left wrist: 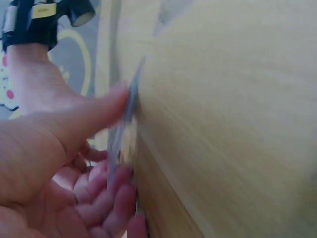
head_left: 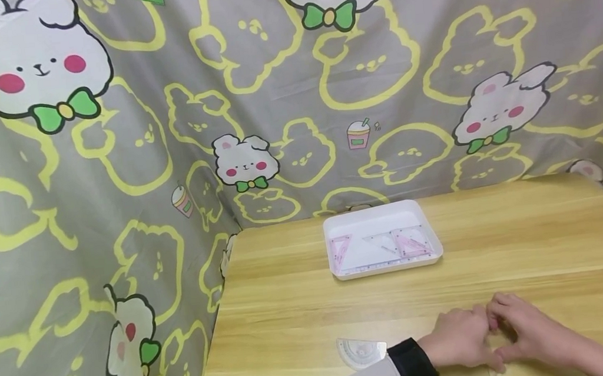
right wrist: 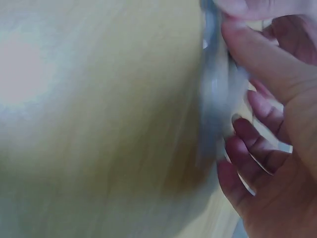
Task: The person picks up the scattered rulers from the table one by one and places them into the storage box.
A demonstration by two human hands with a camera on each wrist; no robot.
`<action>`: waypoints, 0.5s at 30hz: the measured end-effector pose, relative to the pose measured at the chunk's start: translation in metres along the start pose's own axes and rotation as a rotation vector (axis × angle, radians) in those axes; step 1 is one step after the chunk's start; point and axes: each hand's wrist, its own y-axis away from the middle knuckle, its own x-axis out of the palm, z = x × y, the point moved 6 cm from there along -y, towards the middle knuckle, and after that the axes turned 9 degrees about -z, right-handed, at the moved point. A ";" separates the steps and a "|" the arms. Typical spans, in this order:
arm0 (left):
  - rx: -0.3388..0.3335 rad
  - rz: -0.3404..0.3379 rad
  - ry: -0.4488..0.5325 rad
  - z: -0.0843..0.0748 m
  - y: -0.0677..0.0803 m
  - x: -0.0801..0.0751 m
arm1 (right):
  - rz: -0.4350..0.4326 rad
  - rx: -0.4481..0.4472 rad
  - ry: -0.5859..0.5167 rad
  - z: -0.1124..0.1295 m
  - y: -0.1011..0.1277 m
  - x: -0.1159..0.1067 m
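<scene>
Two hands met at the near edge of the wooden table (head_left: pixel 523 241). The left hand (head_left: pixel 459 341) and the right hand (head_left: pixel 528 332) each curled thumb and fingers round one thin clear plastic piece (left wrist: pixel 124 134), lifting its edge off the tabletop; the blur hid its shape. One clear protractor (head_left: pixel 361 351) lay flat just left of the left wrist. Farther back stood one white tray (head_left: pixel 336 226) holding three pink-printed set squares (head_left: pixel 409 241).

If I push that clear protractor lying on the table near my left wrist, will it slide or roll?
The protractor lies flat on the smooth table, so it would probably slide, not roll. It looks thin and clear, so likely light and awkward to lift.
</scene>
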 end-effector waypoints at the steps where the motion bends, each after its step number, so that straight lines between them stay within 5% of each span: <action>1: 0.016 -0.004 0.032 0.001 0.002 -0.001 | 0.019 0.023 -0.046 -0.001 -0.001 0.000; 10: 0.060 -0.164 0.266 0.025 0.009 -0.017 | 0.021 0.137 -0.253 -0.003 -0.013 -0.002; 15: -0.004 -0.263 0.567 0.041 0.007 -0.030 | -0.147 0.218 -0.197 -0.001 -0.022 -0.010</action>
